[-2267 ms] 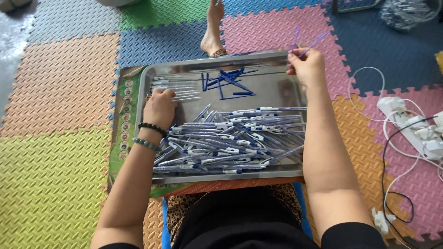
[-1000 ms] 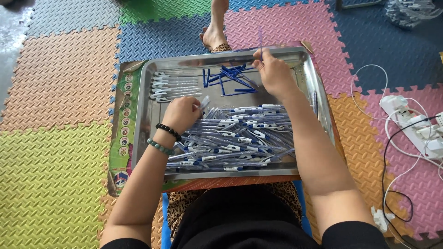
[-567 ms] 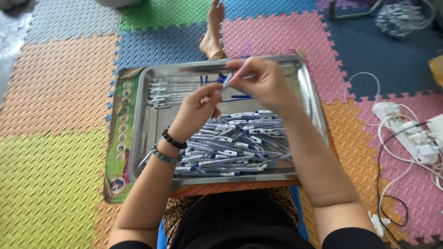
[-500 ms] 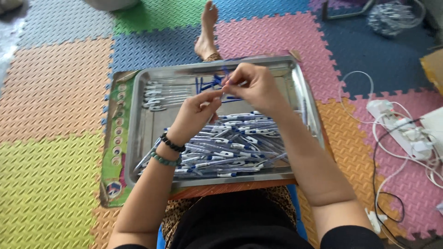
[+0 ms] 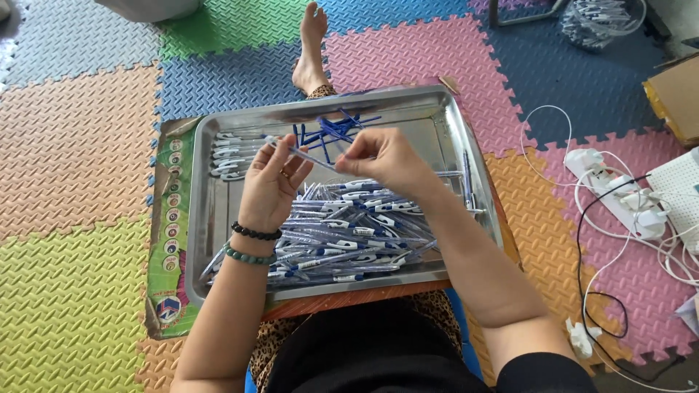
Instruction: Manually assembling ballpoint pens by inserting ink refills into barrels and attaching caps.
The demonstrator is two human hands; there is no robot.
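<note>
Both of your hands have come up from the tray and met above its middle; a moment ago your right hand was reaching to the far corner and your left hand lay on the pile. Now your left hand (image 5: pixel 271 185) pinches one end of a clear pen barrel (image 5: pixel 302 154) between thumb and fingertips, palm turned toward you. Your right hand (image 5: pixel 382 156) grips the other end, fingers curled down over it, so the barrel runs slanted between the two hands.

Just beyond your fingertips lies a loose scatter of thin blue refills (image 5: pixel 331 131). To the left of your left fingers sits a short row of finished pens with white clips (image 5: pixel 233 154). Beneath your wrists, on the near side, a big heap of clear and blue pens (image 5: pixel 342 236) fills the metal tray (image 5: pixel 218 240). Two bead bracelets (image 5: pixel 253 244), one black and one green, circle your left wrist.

Farther out, the tray rests on cardboard over coloured foam floor mats (image 5: pixel 73 145). A bare foot (image 5: pixel 312 51) shows past the far rim. Well to the right of your right hand lie a white power strip (image 5: pixel 619 196) and tangled cables.
</note>
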